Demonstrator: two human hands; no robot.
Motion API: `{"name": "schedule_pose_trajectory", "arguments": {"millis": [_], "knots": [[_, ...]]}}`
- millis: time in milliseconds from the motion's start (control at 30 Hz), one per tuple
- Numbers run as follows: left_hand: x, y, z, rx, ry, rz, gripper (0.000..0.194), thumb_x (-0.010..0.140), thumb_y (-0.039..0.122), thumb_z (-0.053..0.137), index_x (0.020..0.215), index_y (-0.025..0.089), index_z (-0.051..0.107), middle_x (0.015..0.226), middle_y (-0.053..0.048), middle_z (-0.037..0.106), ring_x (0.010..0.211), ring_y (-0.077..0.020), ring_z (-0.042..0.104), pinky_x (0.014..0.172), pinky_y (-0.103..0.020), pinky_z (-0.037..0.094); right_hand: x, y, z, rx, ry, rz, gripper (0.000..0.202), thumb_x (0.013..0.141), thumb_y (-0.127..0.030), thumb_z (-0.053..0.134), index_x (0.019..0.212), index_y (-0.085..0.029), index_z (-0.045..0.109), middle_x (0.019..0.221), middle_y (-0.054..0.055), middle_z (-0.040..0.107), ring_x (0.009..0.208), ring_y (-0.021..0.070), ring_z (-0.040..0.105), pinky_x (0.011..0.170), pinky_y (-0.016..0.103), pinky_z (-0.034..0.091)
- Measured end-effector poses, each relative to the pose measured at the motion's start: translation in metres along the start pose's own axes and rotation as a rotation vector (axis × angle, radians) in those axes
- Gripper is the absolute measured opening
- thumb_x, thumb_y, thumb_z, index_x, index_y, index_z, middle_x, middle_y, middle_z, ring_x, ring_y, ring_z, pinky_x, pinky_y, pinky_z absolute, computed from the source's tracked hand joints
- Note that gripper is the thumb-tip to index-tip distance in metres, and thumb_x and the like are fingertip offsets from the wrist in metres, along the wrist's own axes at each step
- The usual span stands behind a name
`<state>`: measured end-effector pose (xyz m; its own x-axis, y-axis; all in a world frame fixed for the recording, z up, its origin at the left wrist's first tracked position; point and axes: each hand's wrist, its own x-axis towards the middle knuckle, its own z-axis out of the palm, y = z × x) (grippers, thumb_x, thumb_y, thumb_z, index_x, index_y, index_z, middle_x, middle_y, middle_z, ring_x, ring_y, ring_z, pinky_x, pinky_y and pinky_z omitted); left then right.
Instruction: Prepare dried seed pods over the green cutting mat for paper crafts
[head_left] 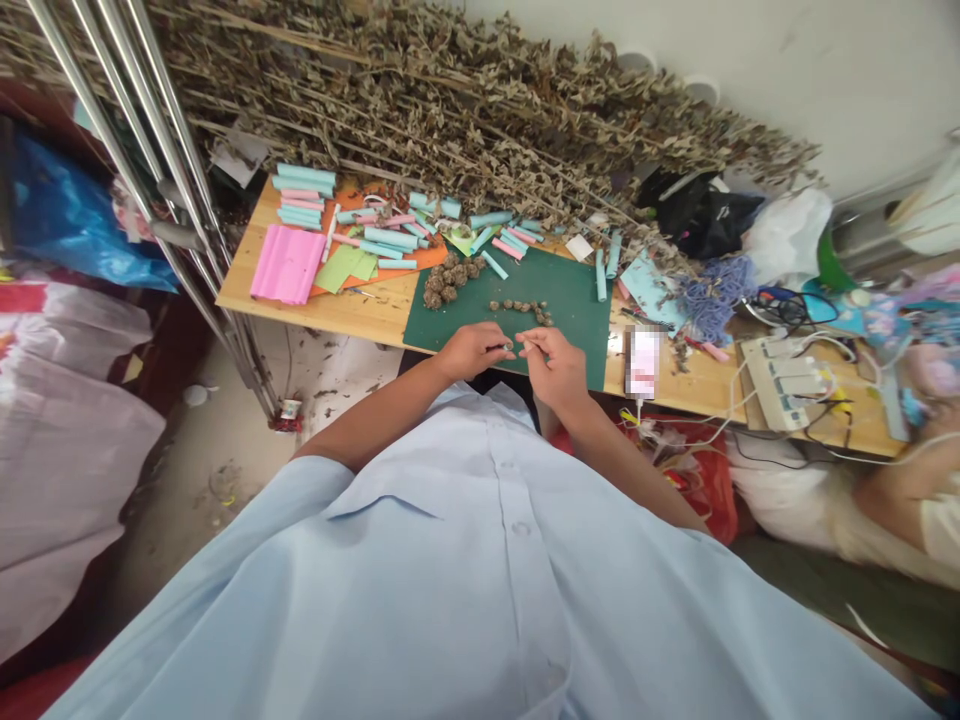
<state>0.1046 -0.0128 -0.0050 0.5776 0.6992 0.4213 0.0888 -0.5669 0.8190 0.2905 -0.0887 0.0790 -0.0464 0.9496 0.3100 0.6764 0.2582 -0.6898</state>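
Dried stalks (450, 120) bank along the back of the wooden surface (382, 312), with paper rolls (386, 243) before them; a cluster of brown balls (442, 284) and a row of smaller balls (517, 305) lie beyond the hands; the left hand (474, 352) has its fingers pinched on a small piece (509, 347) (too tiny to read its direction or long axis) near the front edge of the green mat (577, 300); the right hand (559, 368) bunches its fingers just beside it, holding what I cannot tell; the mat stretches rightward toward a phone (642, 362).

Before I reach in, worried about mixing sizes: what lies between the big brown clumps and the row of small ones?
Only bare green mat shows between the big brown clumps and the small brown clumps, in the head view.
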Motion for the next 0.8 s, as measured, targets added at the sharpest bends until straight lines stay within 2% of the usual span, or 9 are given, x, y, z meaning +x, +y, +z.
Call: {"name": "schedule_pose_trajectory", "arguments": {"millis": [100,300,533,633,700,800], "knots": [[0.000,0.000,0.000,0.013,-0.007,0.014,0.041,0.103,0.054,0.060,0.099,0.020,0.082,0.091,-0.009,0.074,0.089,-0.0190,0.069,0.081,-0.030,0.053,-0.004,0.002,0.003,-0.020,-0.023,-0.033,0.018,0.103,-0.031,0.055,0.112,-0.024,0.069,0.106,0.007,0.083,0.090,0.0213,0.081,0.083,0.035,0.064],[0.000,0.003,-0.002,0.005,-0.004,0.025,0.044,0.104,0.055,0.056,0.101,0.020,0.082,0.089,-0.008,0.073,0.087,-0.0189,0.068,0.081,-0.030,0.052,-0.006,0.002,0.004,-0.102,-0.032,-0.060,0.021,0.105,-0.031,0.052,0.114,-0.025,0.069,0.106,0.006,0.083,0.092,0.0215,0.080,0.085,0.035,0.062],[-0.001,0.005,-0.004,0.050,-0.028,-0.002,0.039,0.105,0.048,0.057,0.093,0.018,0.079,0.090,-0.008,0.073,0.089,-0.0181,0.067,0.082,-0.029,0.052,-0.005,-0.009,-0.004,-0.510,-0.198,-0.336,0.033,0.100,-0.016,0.046,0.118,-0.018,0.073,0.099,0.010,0.082,0.087,0.0241,0.074,0.079,0.037,0.050],[0.000,0.005,-0.004,0.068,-0.024,-0.006,0.037,0.105,0.046,0.057,0.095,0.018,0.079,0.090,-0.008,0.073,0.088,-0.0179,0.067,0.081,-0.028,0.052,-0.002,-0.019,-0.009,-0.613,-0.286,-0.331,0.031,0.099,-0.017,0.048,0.116,-0.016,0.074,0.088,0.010,0.081,0.084,0.0247,0.072,0.080,0.039,0.044],[0.000,0.006,-0.004,0.060,-0.030,0.003,0.038,0.105,0.046,0.057,0.096,0.018,0.080,0.090,-0.008,0.073,0.089,-0.0179,0.068,0.081,-0.028,0.052,0.002,-0.022,-0.012,-0.584,-0.312,-0.309,0.029,0.098,-0.016,0.050,0.114,-0.017,0.074,0.087,0.010,0.080,0.085,0.0249,0.072,0.084,0.040,0.044],[0.001,0.005,-0.004,0.026,-0.027,0.021,0.038,0.104,0.050,0.060,0.098,0.018,0.081,0.093,-0.010,0.075,0.091,-0.0188,0.069,0.083,-0.029,0.053,0.007,-0.016,-0.013,-0.413,-0.224,-0.182,0.028,0.098,-0.019,0.051,0.113,-0.020,0.074,0.100,0.009,0.083,0.089,0.0254,0.075,0.091,0.042,0.048]]}}
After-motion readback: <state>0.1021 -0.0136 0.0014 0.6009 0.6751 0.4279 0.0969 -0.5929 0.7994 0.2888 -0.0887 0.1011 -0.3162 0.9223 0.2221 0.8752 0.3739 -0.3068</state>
